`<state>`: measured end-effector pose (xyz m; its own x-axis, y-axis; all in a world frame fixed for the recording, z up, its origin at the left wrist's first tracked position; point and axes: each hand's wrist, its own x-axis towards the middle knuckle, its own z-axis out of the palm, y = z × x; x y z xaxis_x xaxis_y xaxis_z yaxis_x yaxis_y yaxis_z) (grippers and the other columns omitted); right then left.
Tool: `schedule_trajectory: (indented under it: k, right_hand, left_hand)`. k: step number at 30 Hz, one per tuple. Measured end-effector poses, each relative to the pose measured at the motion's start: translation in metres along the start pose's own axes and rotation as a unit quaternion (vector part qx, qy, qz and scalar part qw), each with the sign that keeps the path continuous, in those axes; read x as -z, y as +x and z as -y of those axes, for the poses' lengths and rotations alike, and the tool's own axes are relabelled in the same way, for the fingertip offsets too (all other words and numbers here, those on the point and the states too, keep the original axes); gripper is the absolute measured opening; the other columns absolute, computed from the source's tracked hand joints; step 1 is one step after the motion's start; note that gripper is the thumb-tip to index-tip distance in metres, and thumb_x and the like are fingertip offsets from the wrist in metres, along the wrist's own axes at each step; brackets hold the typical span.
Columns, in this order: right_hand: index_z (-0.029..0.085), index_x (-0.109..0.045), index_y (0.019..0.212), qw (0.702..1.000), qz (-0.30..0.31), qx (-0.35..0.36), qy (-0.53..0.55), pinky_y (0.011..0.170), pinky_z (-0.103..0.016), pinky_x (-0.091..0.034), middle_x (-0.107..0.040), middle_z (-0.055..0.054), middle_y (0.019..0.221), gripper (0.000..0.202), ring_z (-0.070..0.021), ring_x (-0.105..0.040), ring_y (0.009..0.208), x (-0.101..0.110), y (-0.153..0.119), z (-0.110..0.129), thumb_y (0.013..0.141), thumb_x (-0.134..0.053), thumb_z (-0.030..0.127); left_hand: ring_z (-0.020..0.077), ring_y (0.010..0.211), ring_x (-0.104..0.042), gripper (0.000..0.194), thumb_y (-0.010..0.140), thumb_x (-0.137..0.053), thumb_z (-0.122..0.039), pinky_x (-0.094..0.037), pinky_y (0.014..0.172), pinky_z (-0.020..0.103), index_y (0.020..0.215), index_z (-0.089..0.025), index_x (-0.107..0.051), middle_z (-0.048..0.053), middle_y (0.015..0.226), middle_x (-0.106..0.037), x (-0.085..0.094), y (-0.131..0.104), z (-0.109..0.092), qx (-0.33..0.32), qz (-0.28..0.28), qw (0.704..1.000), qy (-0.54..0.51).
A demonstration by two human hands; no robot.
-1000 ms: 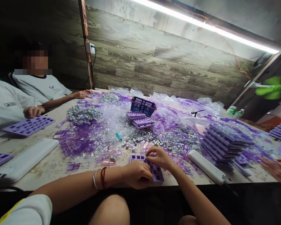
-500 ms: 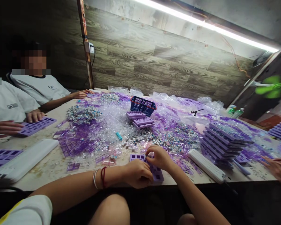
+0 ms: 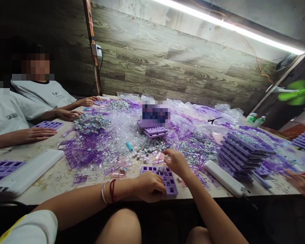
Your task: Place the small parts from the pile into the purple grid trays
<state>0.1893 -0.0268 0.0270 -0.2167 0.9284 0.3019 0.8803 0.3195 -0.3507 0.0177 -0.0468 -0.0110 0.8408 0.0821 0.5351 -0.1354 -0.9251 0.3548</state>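
A lavender tray with rows of square pockets (image 3: 170,181) lies on the table in front of me. My left hand (image 3: 151,186) rests over its near left side, fingers curled in; what they hold, if anything, is hidden. Just beyond the tray's far right edge, my right hand (image 3: 177,163) reaches over the near edge of the loose parts, with its fingers bent and apart. Small white, grey and blue pieces (image 3: 152,148) lie scattered beyond its fingertips. Clear and pinkish plastic bits (image 3: 159,157) lie close to them.
A stack of lavender trays (image 3: 240,157) and a white power strip (image 3: 223,178) stand to the right. More trays (image 3: 155,132) sit mid-table by a blurred dark basket (image 3: 155,114). Purple plastic parts (image 3: 83,152) spread left. Co-workers' hands (image 3: 40,133) work at left and right.
My right hand has moved from the tray up and away to the loose parts. My left hand stays put. At the left, a co-worker's hand now reaches to the pile of small pieces.
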Motion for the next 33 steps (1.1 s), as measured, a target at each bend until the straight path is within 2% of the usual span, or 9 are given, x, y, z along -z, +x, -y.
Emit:
schedule_trajectory:
  k: [5,8,13,15,18,20,23,27,33]
  right_hand:
    - [0.022,-0.065,0.109,0.999,0.038,0.030,-0.021,0.089,-0.027,-0.043,-0.066,-0.005,0.115,0.035,-0.0190,-0.059,0.106,-0.019,0.017,0.021,0.082,-0.050,0.007]
    - [0.020,-0.064,0.112,0.996,0.026,-0.010,-0.086,0.086,-0.030,-0.044,-0.065,-0.008,0.115,0.036,-0.0223,-0.058,0.106,-0.026,0.026,0.028,0.082,-0.048,0.008]
    - [0.018,-0.062,0.116,0.983,0.020,-0.117,-0.143,0.084,-0.034,-0.043,-0.063,-0.012,0.117,0.039,-0.0262,-0.056,0.108,-0.025,0.034,0.008,0.083,-0.045,0.006]
    - [0.020,-0.058,0.123,0.981,0.029,-0.127,-0.144,0.086,-0.033,-0.043,-0.058,-0.010,0.128,0.045,-0.0261,-0.053,0.113,-0.027,0.036,-0.002,0.082,-0.045,0.006]
    - [0.023,-0.050,0.132,0.985,0.033,-0.099,-0.138,0.092,-0.032,-0.041,-0.047,-0.006,0.141,0.054,-0.0238,-0.048,0.121,-0.035,0.041,-0.011,0.082,-0.047,0.005]
    - [0.023,-0.052,0.130,0.988,0.028,-0.078,-0.127,0.093,-0.030,-0.039,-0.050,-0.006,0.138,0.053,-0.0214,-0.050,0.119,-0.041,0.044,-0.014,0.081,-0.046,0.002]
    - [0.018,-0.062,0.115,0.991,0.013,-0.076,-0.112,0.088,-0.027,-0.041,-0.063,-0.010,0.119,0.042,-0.0187,-0.058,0.106,-0.044,0.047,-0.016,0.082,-0.044,0.001]
    - [0.016,-0.067,0.097,0.991,-0.009,-0.086,-0.104,0.084,-0.027,-0.042,-0.066,-0.012,0.103,0.027,-0.0191,-0.061,0.095,-0.042,0.046,-0.017,0.084,-0.046,0.005]
    - [0.012,-0.063,0.100,0.993,-0.053,-0.078,-0.075,0.088,-0.032,-0.043,-0.066,-0.012,0.095,0.025,-0.0220,-0.058,0.095,-0.035,0.041,-0.020,0.079,-0.051,0.005]
  left_hand:
    - [0.0136,0.055,-0.058,0.017,0.069,-0.050,-0.004,-0.040,0.054,0.023,0.069,-0.019,-0.057,0.001,0.059,-0.062,-0.003,-0.002,0.003,0.001,-0.004,1.000,0.008]
    - [0.0137,0.055,-0.058,0.015,0.070,-0.051,-0.006,-0.041,0.054,0.023,0.071,-0.020,-0.058,0.000,0.060,-0.063,-0.004,-0.003,0.005,0.006,0.015,1.000,0.022]
    - [0.0137,0.056,-0.057,0.017,0.066,-0.055,-0.004,-0.040,0.054,0.023,0.070,-0.020,-0.060,-0.002,0.058,-0.062,-0.003,-0.002,0.003,0.009,0.022,0.999,0.031]
    - [0.0132,0.055,-0.056,0.020,0.064,-0.055,-0.002,-0.040,0.054,0.023,0.071,-0.020,-0.061,-0.002,0.058,-0.063,-0.002,-0.002,0.002,0.006,0.013,1.000,0.021]
    - [0.0130,0.054,-0.055,0.021,0.062,-0.056,-0.001,-0.040,0.053,0.023,0.070,-0.019,-0.063,-0.002,0.057,-0.062,-0.003,-0.002,0.002,0.013,0.009,1.000,0.022]
    - [0.0133,0.056,-0.055,0.021,0.061,-0.057,-0.002,-0.039,0.053,0.022,0.071,-0.020,-0.064,-0.002,0.057,-0.062,-0.004,-0.003,0.003,0.021,0.019,0.999,0.031]
    - [0.0135,0.057,-0.056,0.021,0.061,-0.058,-0.003,-0.039,0.052,0.023,0.072,-0.020,-0.064,-0.003,0.058,-0.062,-0.005,-0.005,0.005,0.017,0.018,0.999,0.039]
    - [0.0132,0.056,-0.055,0.023,0.060,-0.057,-0.002,-0.039,0.052,0.024,0.073,-0.020,-0.064,-0.003,0.057,-0.060,-0.005,-0.005,0.005,0.003,0.001,1.000,0.031]
    - [0.0126,0.055,-0.054,0.020,0.062,-0.057,-0.002,-0.039,0.053,0.023,0.073,-0.019,-0.062,-0.003,0.056,-0.059,-0.005,-0.004,0.004,-0.003,0.010,0.999,0.038]
